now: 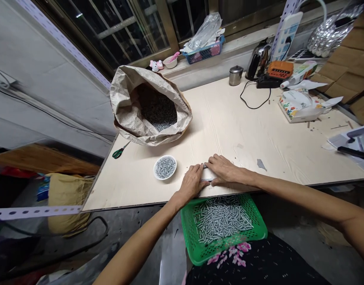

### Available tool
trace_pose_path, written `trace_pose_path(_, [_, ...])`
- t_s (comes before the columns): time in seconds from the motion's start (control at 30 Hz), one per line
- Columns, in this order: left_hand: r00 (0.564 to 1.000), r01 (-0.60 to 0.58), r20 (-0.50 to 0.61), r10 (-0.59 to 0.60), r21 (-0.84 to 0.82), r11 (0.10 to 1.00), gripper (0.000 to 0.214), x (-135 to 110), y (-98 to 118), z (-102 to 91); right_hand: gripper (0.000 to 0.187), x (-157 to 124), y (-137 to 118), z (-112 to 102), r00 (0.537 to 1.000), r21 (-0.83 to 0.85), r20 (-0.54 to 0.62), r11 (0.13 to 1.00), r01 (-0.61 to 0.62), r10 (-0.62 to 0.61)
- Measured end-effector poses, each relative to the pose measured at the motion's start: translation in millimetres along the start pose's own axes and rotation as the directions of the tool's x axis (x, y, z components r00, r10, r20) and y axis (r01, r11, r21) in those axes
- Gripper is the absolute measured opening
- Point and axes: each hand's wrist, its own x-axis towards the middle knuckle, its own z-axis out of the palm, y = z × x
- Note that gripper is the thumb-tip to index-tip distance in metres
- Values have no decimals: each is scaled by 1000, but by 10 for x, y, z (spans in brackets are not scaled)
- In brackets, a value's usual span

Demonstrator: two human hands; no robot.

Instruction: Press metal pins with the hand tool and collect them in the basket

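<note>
My left hand (193,181) and my right hand (222,169) face each other at the table's front edge, fingers bent and thumbs low. Between them shows a small grey and white thing (207,174) with thin dark edges; both hands grip its ends, and my fingers hide most of it. To the left of my left hand stands a white bowl (155,174) filled with small silver metal pins or screws. Below the table edge, near my lap, a green plastic basket (188,237) holds many longer silver metal pieces (223,219).
A large open paper sack (122,107) with small metal parts inside stands behind the bowl. Green-handled scissors (118,152) lie at the left edge. Further back are a metal canister (236,76), a kettle (257,59), an orange battery (279,69), a cable and a tissue pack (300,105).
</note>
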Motion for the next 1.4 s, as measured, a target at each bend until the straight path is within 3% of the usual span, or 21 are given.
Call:
trace_pose_path(0.1, [996,-39,78,38,15,999,52,106,-62,-4,55,-38,36,-28,999,28,20,999,-31,30])
trace_pose_path(0.2, [997,-11,75,9,28,1000,30,95,-44,4,24,-61,7,-45,1000,52,10,999,7,-8])
trace_pose_path(0.27, [998,29,56,-32,39,999,19,76,-7,21,13,-61,-39,-25,999,66,-19,997,37,-36])
trace_pose_path(0.4, [997,76,15,-77,67,995,16,43,41,84,16,-59,-67,63,999,47,-39,999,20,-18])
trace_pose_path(0.47, [994,97,-63,-92,77,992,20,-6,52,152,17,-79,-16,97,997,33,-76,999,27,-24])
trace_pose_path(0.6, [952,47,-304,-22,75,996,27,-179,123,379,51,-132,128,114,982,50,-171,995,86,-76])
trace_pose_path(0.8, [919,-41,-392,39,3,999,21,-265,315,638,21,74,190,91,985,-55,-170,998,-14,4])
trace_pose_path(1.03, [891,-57,-455,-2,-116,992,17,-251,370,621,23,390,233,70,989,-151,-145,988,-12,-11])
trace_pose_path(1.1, [875,8,-480,-65,-120,993,21,-324,341,524,24,379,223,77,988,-169,-155,986,-8,-19])
trace_pose_path(1.23, [817,409,-436,-378,-25,912,22,-512,161,229,23,349,205,123,983,-173,-183,984,-30,-2])
trace_pose_path(1.3, [791,557,-310,-527,12,830,27,-558,36,95,22,356,206,154,983,-168,-183,985,-40,9])
trace_pose_path(1.4, [755,653,-13,-656,-74,753,29,-511,-132,-43,23,378,215,191,982,-166,-188,985,-46,14])
